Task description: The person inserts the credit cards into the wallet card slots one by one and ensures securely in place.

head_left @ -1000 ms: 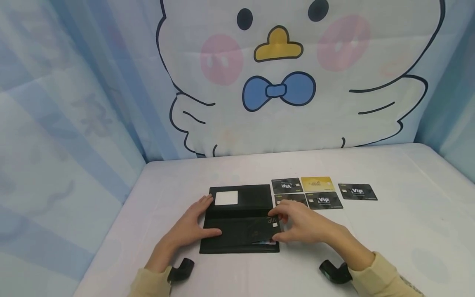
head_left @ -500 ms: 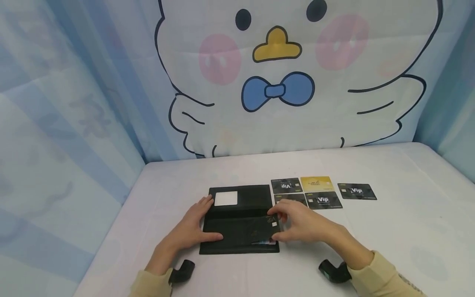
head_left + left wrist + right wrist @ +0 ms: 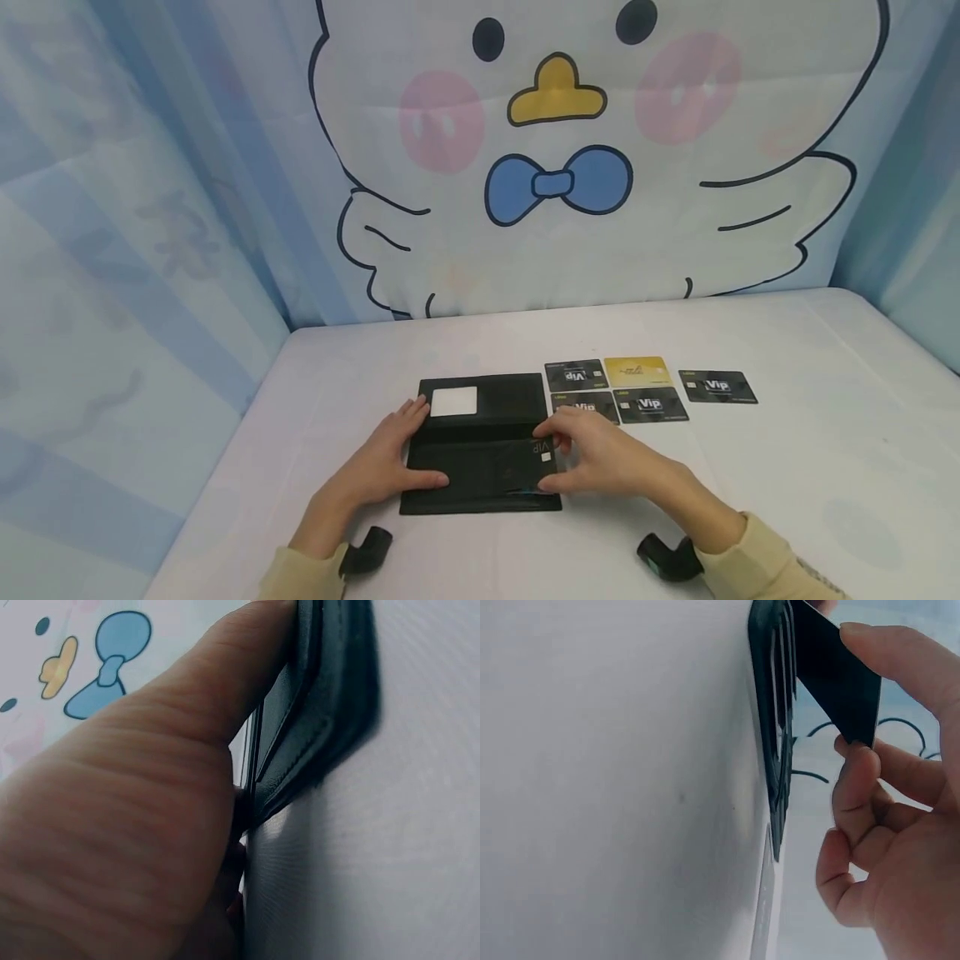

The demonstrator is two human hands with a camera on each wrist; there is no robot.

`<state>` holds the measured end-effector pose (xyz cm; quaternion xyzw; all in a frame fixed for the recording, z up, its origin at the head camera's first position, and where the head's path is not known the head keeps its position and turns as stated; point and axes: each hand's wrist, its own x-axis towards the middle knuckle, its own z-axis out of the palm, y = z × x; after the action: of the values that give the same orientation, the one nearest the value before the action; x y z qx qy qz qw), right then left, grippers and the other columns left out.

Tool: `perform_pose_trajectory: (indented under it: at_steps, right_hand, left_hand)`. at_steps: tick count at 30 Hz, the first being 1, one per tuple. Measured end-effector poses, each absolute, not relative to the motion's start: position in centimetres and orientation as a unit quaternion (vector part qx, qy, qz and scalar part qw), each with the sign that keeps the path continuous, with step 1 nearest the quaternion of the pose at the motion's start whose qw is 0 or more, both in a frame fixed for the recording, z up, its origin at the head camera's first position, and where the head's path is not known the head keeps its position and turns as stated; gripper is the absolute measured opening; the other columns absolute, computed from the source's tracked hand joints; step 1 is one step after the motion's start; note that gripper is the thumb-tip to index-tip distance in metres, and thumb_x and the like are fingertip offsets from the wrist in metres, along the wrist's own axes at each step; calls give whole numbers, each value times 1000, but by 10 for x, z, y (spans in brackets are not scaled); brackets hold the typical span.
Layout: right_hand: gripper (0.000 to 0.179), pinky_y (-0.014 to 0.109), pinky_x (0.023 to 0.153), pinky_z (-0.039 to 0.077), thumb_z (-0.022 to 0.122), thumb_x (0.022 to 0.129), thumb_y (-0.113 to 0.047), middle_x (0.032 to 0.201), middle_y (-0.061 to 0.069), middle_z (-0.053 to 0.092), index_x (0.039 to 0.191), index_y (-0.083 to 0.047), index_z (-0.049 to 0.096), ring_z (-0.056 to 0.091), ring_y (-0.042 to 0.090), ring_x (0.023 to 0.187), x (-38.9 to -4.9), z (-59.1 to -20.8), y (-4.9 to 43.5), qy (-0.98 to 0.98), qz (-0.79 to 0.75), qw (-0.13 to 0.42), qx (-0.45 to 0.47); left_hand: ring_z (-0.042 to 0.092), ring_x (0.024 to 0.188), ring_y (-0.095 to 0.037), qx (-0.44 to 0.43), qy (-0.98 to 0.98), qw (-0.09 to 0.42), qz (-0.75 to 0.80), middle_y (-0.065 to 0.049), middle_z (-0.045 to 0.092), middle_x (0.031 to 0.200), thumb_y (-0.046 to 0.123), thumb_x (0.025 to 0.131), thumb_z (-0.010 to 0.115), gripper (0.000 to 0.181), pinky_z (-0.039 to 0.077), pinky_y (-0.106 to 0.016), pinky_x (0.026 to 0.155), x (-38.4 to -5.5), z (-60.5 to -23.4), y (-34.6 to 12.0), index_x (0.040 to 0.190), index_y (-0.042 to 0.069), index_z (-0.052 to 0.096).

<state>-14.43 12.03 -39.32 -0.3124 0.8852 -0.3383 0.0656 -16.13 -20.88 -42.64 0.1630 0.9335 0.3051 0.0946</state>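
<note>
A black wallet lies unfolded on the table. My left hand rests at its left side, fingertips by the upper half's edge and thumb on the lower half. In the left wrist view that thumb lies against the wallet's stitched edge. Between thumb and fingers my right hand pinches a black VIP card over the lower half's right end. The right wrist view shows this card tilted away from the wallet's layered slots; where its left end sits is hard to tell.
Right of the wallet lie several cards: black Vip cards, one partly behind the right hand, and a gold one. Another black card lies farther right. A cartoon-printed curtain stands behind the table.
My right hand and the VIP card have shifted slightly left over the wallet, and the colourful sliver under the card shows less. The left hand keeps its place on the wallet.
</note>
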Motion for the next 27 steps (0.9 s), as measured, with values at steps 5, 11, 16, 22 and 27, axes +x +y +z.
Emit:
perform_pose_trajectory:
  at_steps: [5, 11, 16, 22, 27]
  right_hand:
    - [50, 26, 71, 47, 89, 78, -27, 88, -8, 54, 117, -3, 69, 50, 9, 81, -142, -400, 115, 883, -347, 69, -310]
    - [52, 25, 67, 48, 87, 81, -31, 89, -8, 53, 120, -2, 68, 51, 7, 78, -139, -402, 106, 890, -325, 75, -310]
    - [50, 26, 68, 49, 89, 77, -29, 86, -9, 55, 114, -4, 68, 53, 9, 78, -137, -399, 109, 906, -297, 62, -295]
    - [47, 25, 69, 52, 90, 76, -27, 85, -9, 57, 111, -2, 69, 55, 9, 78, -139, -397, 114, 899, -303, 53, -312]
    - [46, 24, 67, 51, 90, 77, -26, 83, -9, 56, 109, 0, 69, 53, 8, 76, -139, -397, 113, 894, -306, 46, -323]
  left_hand:
    - [11, 153, -32, 161, 936, 97, 298, -11, 22, 166, 51, 74, 87, 110, 10, -52, 122, -161, -426, -209, 157, 3, 33]
    - [10, 153, -32, 172, 934, 102, 295, -12, 21, 166, 53, 74, 87, 112, 8, -51, 122, -162, -426, -209, 158, 2, 31]
    - [4, 154, -32, 213, 926, 130, 284, -15, 12, 167, 52, 70, 90, 124, 3, -51, 122, -163, -423, -215, 159, -1, 22]
    - [2, 154, -33, 237, 918, 149, 280, -18, 7, 167, 51, 65, 92, 132, 0, -52, 122, -164, -421, -218, 159, -4, 17]
    - [1, 154, -31, 231, 919, 149, 282, -16, 8, 168, 54, 64, 91, 132, 0, -51, 122, -163, -423, -217, 159, -3, 19]
